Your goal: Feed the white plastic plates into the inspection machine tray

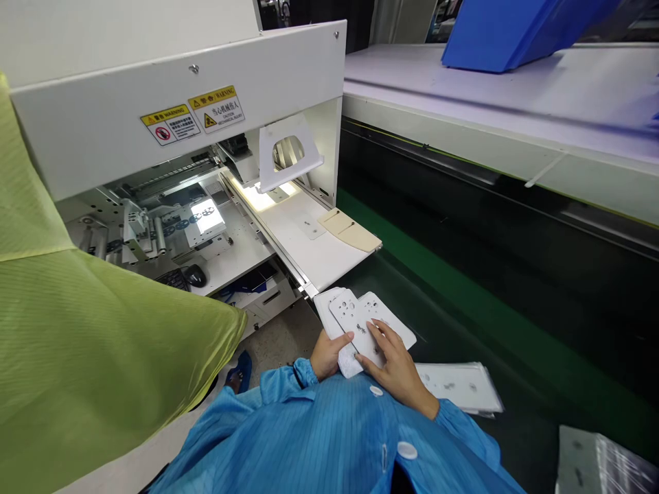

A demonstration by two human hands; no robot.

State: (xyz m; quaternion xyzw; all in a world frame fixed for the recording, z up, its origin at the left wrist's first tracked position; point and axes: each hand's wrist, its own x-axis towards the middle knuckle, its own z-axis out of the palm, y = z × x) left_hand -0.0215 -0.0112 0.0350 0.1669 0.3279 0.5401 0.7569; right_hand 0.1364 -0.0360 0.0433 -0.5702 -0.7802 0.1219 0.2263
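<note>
My left hand [328, 355] grips a fanned stack of thin white plastic plates [355, 312] with punched holes, thumb on top. My right hand [395, 363] lies over the stack from the right, fingers bent and resting on the top plate. Both hands are close to my chest, above my blue smock [334, 439]. The stack's far end nearly reaches the white outfeed tray [329, 257] of the machine. A single white plate [309, 225] lies further up on that tray.
A white machine [180, 103] with yellow warning labels [194, 115] stands ahead. More white plates [460, 385] lie on the dark green conveyor belt [489, 288] to my right. A person's yellow-green sleeve [77, 343] fills the left. A blue bin [509, 31] sits far right.
</note>
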